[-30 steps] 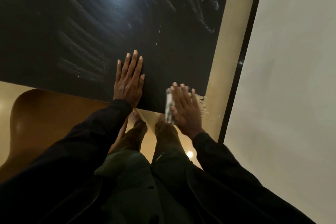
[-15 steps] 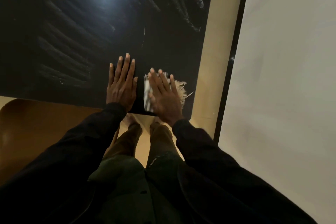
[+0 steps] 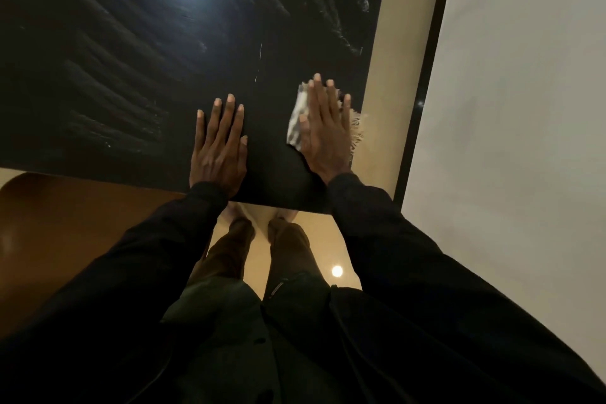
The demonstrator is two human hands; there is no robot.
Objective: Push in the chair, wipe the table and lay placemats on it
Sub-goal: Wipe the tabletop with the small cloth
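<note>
No legible text, label, brand, number or sign appears on any surface in the head view, including the dark table (image 3: 131,59) at upper left.

The glossy black flat-topped table (image 3: 137,52) shows curved streaks of wiping across its surface. A crumpled pale cloth with a frayed fringe (image 3: 296,121) lies flat on the table at its right edge, near the near corner. The rounded brown wooden chair (image 3: 75,216) sits below the table's near edge, toward the left.
</note>
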